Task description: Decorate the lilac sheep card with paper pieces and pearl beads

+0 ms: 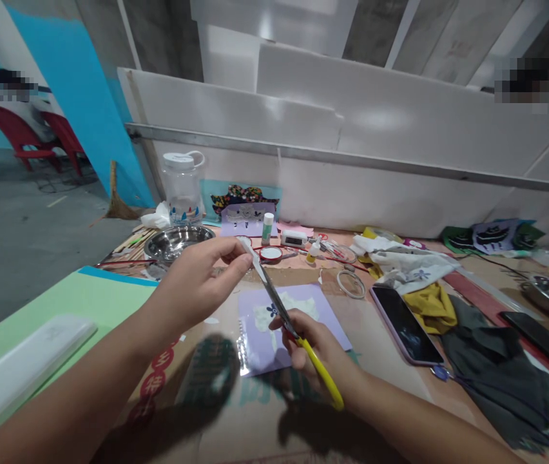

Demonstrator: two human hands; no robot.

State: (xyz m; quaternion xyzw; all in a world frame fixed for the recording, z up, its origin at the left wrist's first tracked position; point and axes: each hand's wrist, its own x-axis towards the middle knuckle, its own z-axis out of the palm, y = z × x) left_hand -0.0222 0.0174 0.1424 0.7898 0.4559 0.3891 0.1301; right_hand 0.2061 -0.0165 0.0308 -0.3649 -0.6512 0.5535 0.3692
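Observation:
My left hand [214, 267] pinches a small white strip [250, 250], which may be paper or cloth. My right hand [316, 348] grips a pair of scissors [320, 372] with yellow handles, and the blades point up and left to the strip. Whether the blades touch or cut it I cannot tell. Beneath the scissors lies a purple sheet [325, 309] on the cardboard, bearing a whitish patterned cloth piece [303, 308] with a dark blue flower. A clear, shiny strip shows along the sheet's left edge.
Behind my hands stand a metal bowl [178, 241], a clear jug [182, 193], a glue stick [267, 229] and a small yellow bottle [312, 252]. At right lie a phone [407, 325], cloth scraps [432, 309] and a dark cloth [491, 374]. A white case [28, 361] rests at left.

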